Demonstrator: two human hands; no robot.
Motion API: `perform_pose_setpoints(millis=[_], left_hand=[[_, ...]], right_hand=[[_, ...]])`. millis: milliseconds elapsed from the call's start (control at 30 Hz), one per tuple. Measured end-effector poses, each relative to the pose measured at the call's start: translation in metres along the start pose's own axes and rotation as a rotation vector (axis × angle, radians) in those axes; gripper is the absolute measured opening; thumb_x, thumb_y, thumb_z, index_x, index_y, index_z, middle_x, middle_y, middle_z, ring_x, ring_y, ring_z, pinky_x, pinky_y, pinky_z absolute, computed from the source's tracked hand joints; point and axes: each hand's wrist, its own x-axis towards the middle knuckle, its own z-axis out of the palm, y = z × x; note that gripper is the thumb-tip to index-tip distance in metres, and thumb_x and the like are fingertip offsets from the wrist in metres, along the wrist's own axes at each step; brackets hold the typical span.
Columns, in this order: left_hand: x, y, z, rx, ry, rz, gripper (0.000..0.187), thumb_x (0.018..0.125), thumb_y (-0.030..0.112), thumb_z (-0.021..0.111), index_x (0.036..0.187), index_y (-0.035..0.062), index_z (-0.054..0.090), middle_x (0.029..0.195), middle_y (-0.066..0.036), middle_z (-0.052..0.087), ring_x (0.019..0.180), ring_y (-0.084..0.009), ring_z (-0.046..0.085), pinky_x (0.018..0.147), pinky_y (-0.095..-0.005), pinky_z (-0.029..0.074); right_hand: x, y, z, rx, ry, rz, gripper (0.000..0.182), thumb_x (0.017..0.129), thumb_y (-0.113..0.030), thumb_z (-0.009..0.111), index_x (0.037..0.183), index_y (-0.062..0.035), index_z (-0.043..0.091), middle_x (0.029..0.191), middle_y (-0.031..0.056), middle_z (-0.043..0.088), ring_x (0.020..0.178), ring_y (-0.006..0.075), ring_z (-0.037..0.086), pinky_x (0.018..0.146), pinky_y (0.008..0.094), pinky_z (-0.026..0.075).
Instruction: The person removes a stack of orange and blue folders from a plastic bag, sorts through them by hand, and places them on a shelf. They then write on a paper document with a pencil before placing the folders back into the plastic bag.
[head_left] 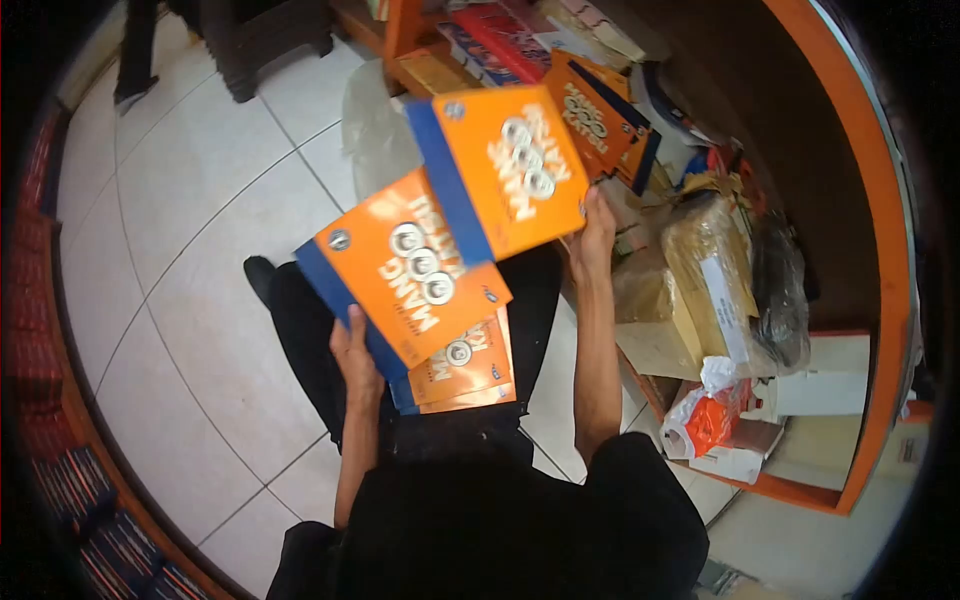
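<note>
My right hand grips one corner of a flat orange packet with a blue side band, lettered "MANG" and "KATSU" with round face pictures. A matching orange packet is held along its blue edge by my left hand. The right packet overlaps the upper corner of the left one, and its outline is slightly blurred. Beneath them, more orange packets lie on my lap. Whether each held piece is a single packet or several is hard to make out.
On the right, an orange-edged shelf holds more orange packets, a tape-wrapped parcel and a red and white plastic bag. Dark spines line a low shelf at left. White floor tiles surround my legs; dark furniture stands ahead.
</note>
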Motion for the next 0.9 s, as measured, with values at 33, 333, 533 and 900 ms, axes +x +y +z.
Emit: perform_pose_setpoints(millis=[33, 333, 533, 900], left_hand=[[0.003, 0.001, -0.005, -0.002, 0.002, 0.049, 0.039, 0.098, 0.027, 0.053, 0.122, -0.0034, 0.053, 0.112, -0.010, 0.063, 0.098, -0.0155, 0.061, 0.085, -0.0295, 0.049], [0.019, 0.030, 0.030, 0.148, 0.029, 0.200, 0.031, 0.094, 0.019, 0.060, 0.113, -0.0062, 0.058, 0.103, -0.008, 0.065, 0.089, -0.0102, 0.061, 0.075, -0.0225, 0.049], [0.039, -0.004, 0.021, -0.029, -0.015, -0.157, 0.057, 0.100, 0.043, 0.041, 0.126, -0.0068, 0.050, 0.118, -0.017, 0.060, 0.108, -0.0194, 0.056, 0.094, -0.0343, 0.042], [0.044, -0.062, 0.013, 1.536, -0.346, 0.459, 0.088, 0.073, 0.034, 0.076, 0.139, -0.0050, 0.033, 0.135, -0.022, 0.043, 0.131, -0.0352, 0.036, 0.103, -0.0454, 0.032]], right_hand=[[0.020, -0.015, 0.000, -0.023, 0.039, -0.042, 0.031, 0.101, -0.032, 0.044, 0.096, -0.0045, 0.057, 0.074, -0.0019, 0.051, 0.054, 0.0056, 0.045, 0.046, 0.0202, 0.035], [-0.016, 0.009, 0.018, -0.105, -0.308, 0.146, 0.055, 0.097, -0.045, 0.048, 0.130, -0.0014, 0.044, 0.109, 0.0145, 0.064, 0.090, 0.0179, 0.063, 0.072, 0.0282, 0.047], [-0.020, 0.003, 0.023, -0.530, -0.499, -0.078, 0.041, 0.093, -0.021, 0.062, 0.125, 0.0004, 0.049, 0.108, 0.0048, 0.063, 0.092, 0.0093, 0.057, 0.079, 0.0236, 0.046], [-0.043, 0.012, 0.008, -0.230, 0.035, 0.120, 0.062, 0.098, -0.034, 0.048, 0.142, 0.0007, 0.024, 0.127, 0.0181, 0.052, 0.112, 0.0231, 0.056, 0.090, 0.0327, 0.045]])
